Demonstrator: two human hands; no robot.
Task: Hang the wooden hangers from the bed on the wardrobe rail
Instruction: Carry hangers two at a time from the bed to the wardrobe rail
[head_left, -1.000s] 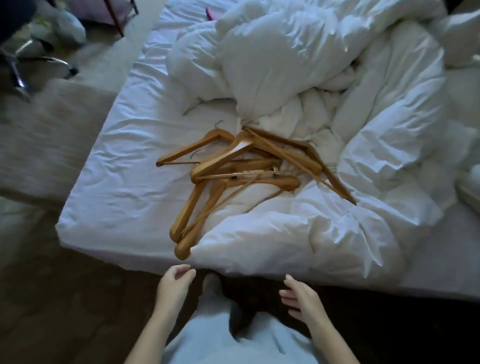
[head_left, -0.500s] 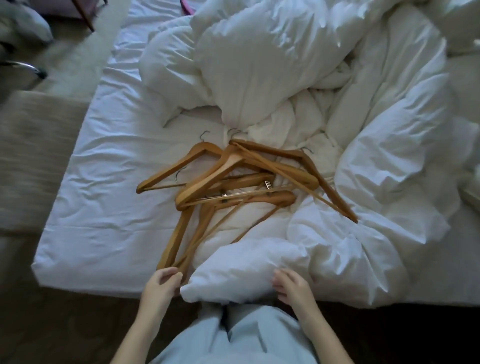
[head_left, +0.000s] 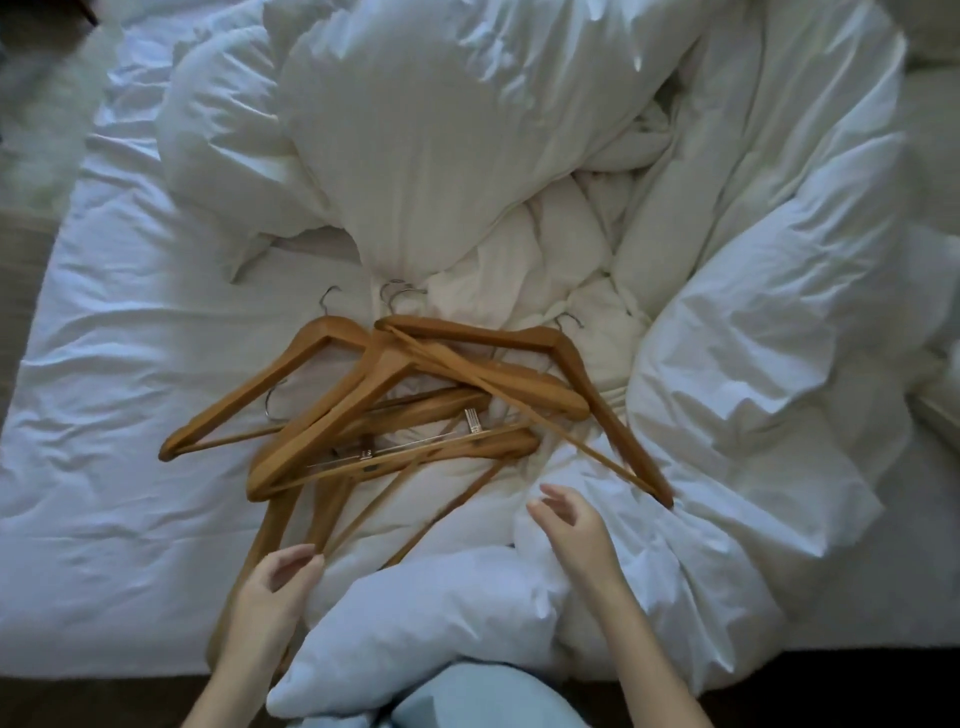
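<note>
A tangled heap of several wooden hangers (head_left: 395, 410) with metal hooks lies on the white bed sheet (head_left: 114, 415), partly on the crumpled duvet. My left hand (head_left: 275, 587) hovers over the near ends of the lowest hangers, fingers curled and apart, holding nothing that I can see. Over the duvet, my right hand (head_left: 571, 530) is spread open, just short of the long hanger whose arm ends at the right (head_left: 613, 431). The wardrobe rail is out of view.
A bulky white duvet (head_left: 753, 364) fills the bed's back and right, and a fold of it (head_left: 431, 623) lies between my hands. The bed's near edge (head_left: 104, 670) meets dark floor. My pale blue trousers (head_left: 483, 696) show at the bottom.
I have leaned closer over the bed. Both hands moved forward from the bed's edge, the left onto the hangers' near ends, the right up over the duvet toward the heap.
</note>
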